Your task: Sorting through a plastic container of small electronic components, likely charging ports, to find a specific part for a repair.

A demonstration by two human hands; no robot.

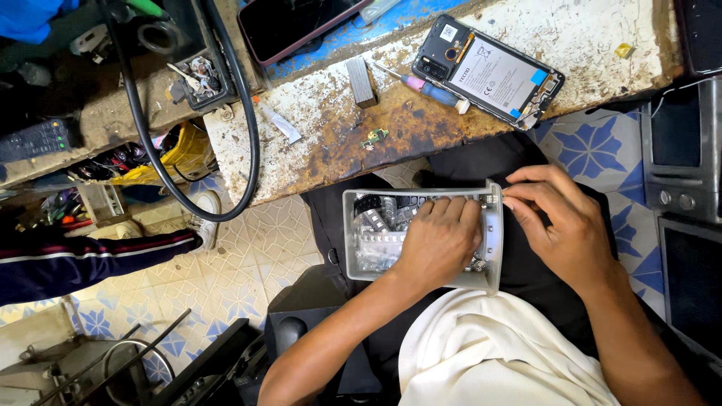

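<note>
Meanwhile, left hand [440,240] digs, fingers curled, among parts inside the grey tray [492,248] while right hand [560,225] pinches its rim.

The small tray [421,197] on the lap is pale grey, its parts black and clear silvery; the bench [331,128] is off-white, blotched rusty brown, with a blue strip along its far edge; the screwdriver [432,90] has a pink and blue handle; the opened phone [489,71] is black with a white battery; the floor tiles [594,146] carry blue flower patterns on cream; the cloth [496,353] is creamy white.
</note>
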